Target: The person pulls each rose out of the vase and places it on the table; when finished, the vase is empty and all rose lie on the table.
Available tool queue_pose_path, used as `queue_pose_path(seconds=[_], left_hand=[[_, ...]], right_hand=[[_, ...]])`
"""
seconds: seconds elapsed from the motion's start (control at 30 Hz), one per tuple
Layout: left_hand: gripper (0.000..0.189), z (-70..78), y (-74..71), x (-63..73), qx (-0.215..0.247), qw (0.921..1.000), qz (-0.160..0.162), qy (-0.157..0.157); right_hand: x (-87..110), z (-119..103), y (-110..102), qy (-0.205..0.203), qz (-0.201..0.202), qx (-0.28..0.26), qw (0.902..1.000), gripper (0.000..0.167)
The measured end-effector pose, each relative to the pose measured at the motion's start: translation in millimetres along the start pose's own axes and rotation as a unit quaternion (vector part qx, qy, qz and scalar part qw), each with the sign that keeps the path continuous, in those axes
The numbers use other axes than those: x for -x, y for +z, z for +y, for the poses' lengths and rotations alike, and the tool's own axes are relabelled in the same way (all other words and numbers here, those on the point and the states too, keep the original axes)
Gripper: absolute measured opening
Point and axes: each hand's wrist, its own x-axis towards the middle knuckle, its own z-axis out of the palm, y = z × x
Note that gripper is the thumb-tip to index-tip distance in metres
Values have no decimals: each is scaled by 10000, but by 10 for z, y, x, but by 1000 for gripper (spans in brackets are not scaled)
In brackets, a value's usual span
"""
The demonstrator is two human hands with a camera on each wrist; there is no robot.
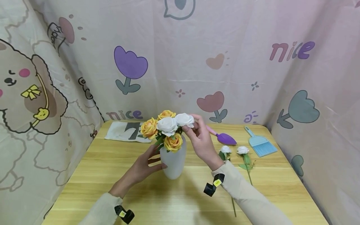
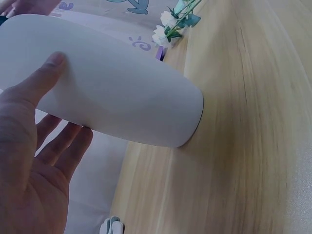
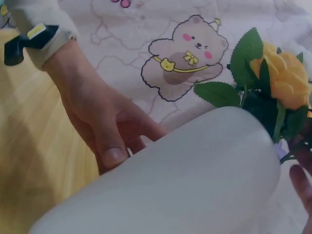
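A white vase (image 1: 174,162) stands on the table, filled with yellow roses (image 1: 172,142) and white roses (image 1: 167,125). My left hand (image 1: 146,165) grips the vase from the left; in the left wrist view its thumb lies on the near wall (image 2: 112,83), with the other fingers round the far side. At the bouquet's right, my right hand (image 1: 202,140) holds a white rose (image 1: 185,120) by its bloom between thumb and fingers. The right wrist view shows green leaves (image 3: 248,53) above the rim and only part of the right hand (image 3: 302,187); the stems inside are hidden.
Two loose white roses, one near my right wrist (image 1: 226,149) and one farther right (image 1: 242,150), lie on the wooden table (image 1: 92,175). Behind them are a purple toy shovel (image 1: 226,139) and a light-blue dustpan (image 1: 262,145). A folded cloth (image 1: 119,131) lies at the back left.
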Motion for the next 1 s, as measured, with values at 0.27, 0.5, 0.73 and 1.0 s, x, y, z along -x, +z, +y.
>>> queue_pose_path(seconds=[0.27,0.5,0.73,1.0], left_hand=[[91,-3,25,-8,-5,10000,21,27],[90,10,13,-4,73,10000,58,-36],[85,7,6,1,-2,10000,36,-74],[84,2,7,5,19,9999,29,-115]], right_hand=[[-196,-239,-86,-602,928,-173,9937,48],[-294,-382,-210,-611,1594,-588,9836,54],[-253,-324,-155,-234,2199,-1272,9669,30],[-160,-204,-65,-501,1798,-1047,9768,29]])
